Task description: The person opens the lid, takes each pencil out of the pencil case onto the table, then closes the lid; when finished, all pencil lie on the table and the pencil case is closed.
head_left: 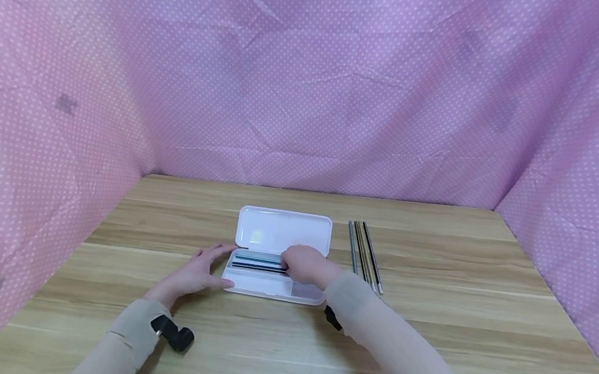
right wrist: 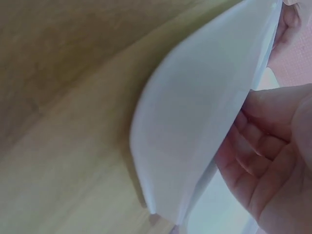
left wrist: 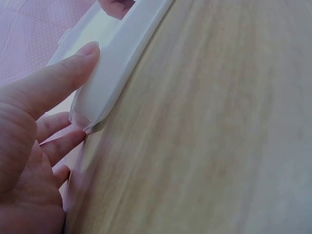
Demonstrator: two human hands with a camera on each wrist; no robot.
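A white pencil case (head_left: 256, 284) lies open on the table, its lid (head_left: 283, 230) folded back toward the curtain. Blue-grey pencils (head_left: 257, 259) and dark pencils (head_left: 258, 267) lie lengthwise along the tray's back part. My left hand (head_left: 205, 270) spans the case's left end: the straight thumb rests at the front corner, the fingers at the back corner. My right hand (head_left: 305, 265) reaches into the tray with curled fingers, holding a pencil near its right end; the case wall (right wrist: 190, 117) hides these fingertips in the right wrist view.
To the right of the case, several more pencils lie side by side on the wooden table (head_left: 463, 319): a blue-grey pencil (head_left: 352, 246), gold ones and a black pencil (head_left: 372, 256). A pink dotted curtain (head_left: 310, 101) encloses the table's back and sides.
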